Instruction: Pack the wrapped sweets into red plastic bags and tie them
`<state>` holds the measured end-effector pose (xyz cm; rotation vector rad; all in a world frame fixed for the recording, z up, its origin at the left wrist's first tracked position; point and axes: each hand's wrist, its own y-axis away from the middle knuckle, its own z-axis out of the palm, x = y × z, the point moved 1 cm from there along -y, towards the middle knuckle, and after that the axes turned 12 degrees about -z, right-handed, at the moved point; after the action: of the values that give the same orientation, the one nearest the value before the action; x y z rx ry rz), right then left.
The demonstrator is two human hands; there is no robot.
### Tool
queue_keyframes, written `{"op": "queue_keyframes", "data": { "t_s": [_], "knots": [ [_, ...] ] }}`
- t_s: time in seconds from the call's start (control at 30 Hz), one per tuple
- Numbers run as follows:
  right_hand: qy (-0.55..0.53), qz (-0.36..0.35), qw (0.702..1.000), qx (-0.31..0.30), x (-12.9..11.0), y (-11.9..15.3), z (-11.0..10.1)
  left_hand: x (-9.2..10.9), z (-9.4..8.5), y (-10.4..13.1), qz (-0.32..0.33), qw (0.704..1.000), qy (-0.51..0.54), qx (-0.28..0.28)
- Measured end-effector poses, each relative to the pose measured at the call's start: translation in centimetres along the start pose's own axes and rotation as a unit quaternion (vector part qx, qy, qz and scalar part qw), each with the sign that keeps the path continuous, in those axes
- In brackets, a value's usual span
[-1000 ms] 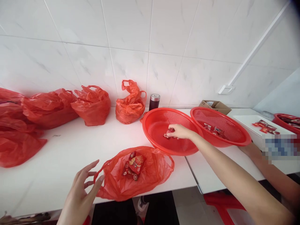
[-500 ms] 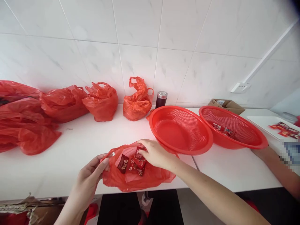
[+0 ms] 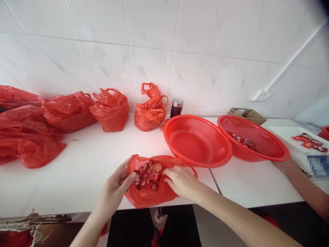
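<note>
A red plastic bag (image 3: pixel 144 200) lies open near the table's front edge, with several small red and dark-red packets (image 3: pixel 149 180) inside. My left hand (image 3: pixel 119 183) pinches the bag's left rim between thumb and fingers. On the other side, my right hand (image 3: pixel 180 178) is at the bag's right part, beside the packets. Its fingers are bent and their tips are partly hidden by the plastic, so what they touch is unclear. Behind my right hand stands a red perforated basket (image 3: pixel 195 144) with nothing seen in it.
A second red basket (image 3: pixel 275 147) holds a few packets; another person's hand (image 3: pixel 285 168) is at its side. Tied red bags (image 3: pixel 110 113) line the wall at left. A dark tumbler (image 3: pixel 176 108), a cardboard box (image 3: pixel 253 116) and a white tray (image 3: pixel 280 132) with packets stand behind.
My left hand has moved right with the bag's rim, gathering the bag's left side inward. My right hand has drawn back rightward from the packets, which now sit closer together.
</note>
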<state>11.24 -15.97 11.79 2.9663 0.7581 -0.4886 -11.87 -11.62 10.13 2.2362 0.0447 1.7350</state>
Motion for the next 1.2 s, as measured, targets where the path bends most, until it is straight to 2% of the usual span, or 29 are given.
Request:
{"op": "queue_keyframes", "data": {
  "t_s": [0.07,0.17,0.23,0.33,0.47,0.57,0.63,0.7,0.77,0.83,0.9,1.0,1.1,1.2],
  "knots": [
    [0.002,-0.027,0.997,0.069,-0.1,-1.5,1.5,-0.9,1.8,-1.2,0.045,0.988,-0.146,0.030],
    [0.014,-0.035,0.996,0.083,0.6,-2.8,3.7,-2.6,3.7,-2.8,0.112,0.942,-0.306,0.082],
    [0.025,-0.025,0.998,0.056,1.4,-2.5,4.6,-3.4,4.1,-3.4,0.149,0.921,-0.352,0.077],
    [0.035,-0.005,0.999,0.010,2.6,-1.2,4.9,-4.0,3.8,-3.5,0.180,0.909,-0.373,0.046],
    [0.018,0.004,1.000,-0.016,2.6,-0.3,5.1,-3.9,3.7,-3.5,0.182,0.901,-0.392,0.030],
    [0.010,0.013,1.000,-0.019,1.5,-0.2,4.9,-3.5,3.8,-3.5,0.176,0.906,-0.385,0.019],
    [0.013,-0.007,1.000,0.008,0.3,0.2,4.1,-3.0,3.4,-3.1,0.159,0.921,-0.356,0.006],
    [0.012,-0.049,0.996,0.078,-1.0,1.2,2.6,-2.3,2.2,-2.5,0.113,0.945,-0.307,0.006],
    [0.024,-0.070,0.980,0.186,-1.7,2.7,0.9,-1.4,0.3,-1.6,0.064,0.966,-0.251,0.022],
    [0.051,-0.044,0.957,0.281,-1.6,4.4,-0.3,-0.6,-1.9,-0.8,0.041,0.979,-0.193,0.040],
    [0.072,0.006,0.941,0.330,-0.9,5.9,-0.5,0.0,-3.7,-0.1,0.028,0.988,-0.140,0.057],
    [0.059,0.070,0.932,0.350,0.7,7.5,0.8,0.1,-5.1,0.6,0.000,0.994,-0.090,0.061],
    [-0.021,0.138,0.921,0.364,1.8,8.5,2.5,-0.6,-5.0,1.2,-0.022,0.995,-0.089,0.041],
    [-0.160,0.190,0.917,0.314,1.9,8.7,2.9,-1.1,-4.7,1.8,-0.039,0.996,-0.079,0.023]
  ]
}}
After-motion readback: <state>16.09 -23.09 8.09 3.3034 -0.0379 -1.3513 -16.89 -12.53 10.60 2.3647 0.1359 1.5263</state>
